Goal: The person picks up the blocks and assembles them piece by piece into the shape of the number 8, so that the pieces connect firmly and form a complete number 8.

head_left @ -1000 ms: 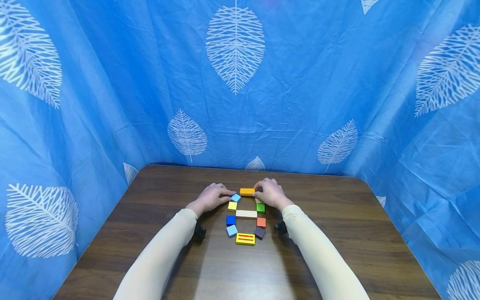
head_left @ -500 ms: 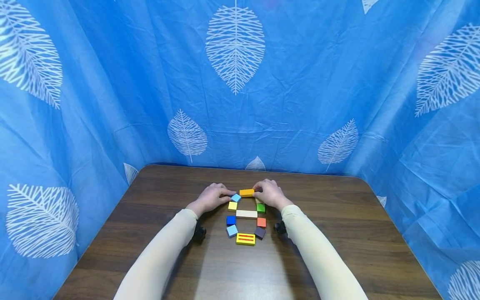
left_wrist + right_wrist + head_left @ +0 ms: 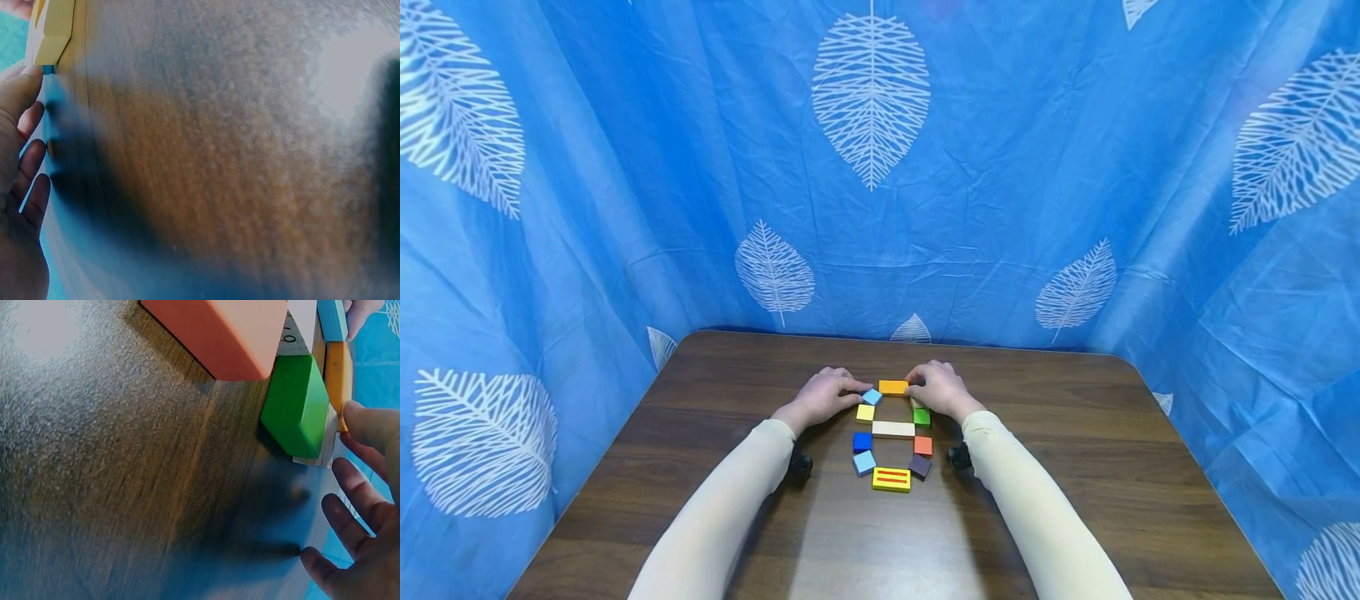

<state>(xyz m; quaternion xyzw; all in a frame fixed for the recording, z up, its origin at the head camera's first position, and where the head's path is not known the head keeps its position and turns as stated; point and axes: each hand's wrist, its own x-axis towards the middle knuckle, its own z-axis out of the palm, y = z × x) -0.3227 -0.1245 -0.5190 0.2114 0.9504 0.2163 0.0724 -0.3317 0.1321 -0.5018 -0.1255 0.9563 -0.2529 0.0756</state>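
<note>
At the top of a ring of coloured blocks, my right hand (image 3: 943,390) pinches the right end of an orange block (image 3: 892,387) between thumb and index finger; its other fingers spread apart in the right wrist view. My left hand (image 3: 823,396) pinches a small light blue block (image 3: 872,397) just left of the orange one. A yellow block (image 3: 55,34) lies close by the left thumb. Beneath the right hand are a green block (image 3: 297,406) and a pale wooden block (image 3: 322,447), mostly covered in the head view.
A cream bar (image 3: 893,429) crosses the ring's middle. Below it lie a dark blue block (image 3: 862,442), an orange-red block (image 3: 922,447), a second light blue block (image 3: 864,462), a dark block (image 3: 920,467) and a red-striped yellow block (image 3: 891,479). A blue curtain (image 3: 880,275) hangs behind the wooden table (image 3: 1075,433).
The orange block has shifted slightly toward the person, tilting briefly and then lying level again, with the right hand moving along. The left hand and light blue block have stayed put.
</note>
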